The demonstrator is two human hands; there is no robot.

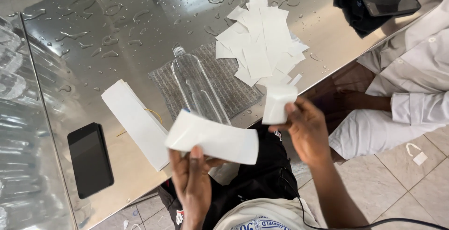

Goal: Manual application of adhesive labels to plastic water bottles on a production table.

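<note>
Peeling stage: left hand [191, 183] pinches a long white label [213, 138], right hand [306, 129] grips a smaller white backing strip [277, 103]. Clear plastic bottle [199, 89] lies bare on a grey mat [234, 87] just beyond both hands, not yet labelled. Discarded strips [259, 40] pile beyond the right hand; label stack [135, 120] waits beside the left on the wet worktop [117, 24].

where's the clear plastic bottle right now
In the head view, the clear plastic bottle lies on a grey mat at the table's centre, between the white paper stack and the loose strip pile.
</note>
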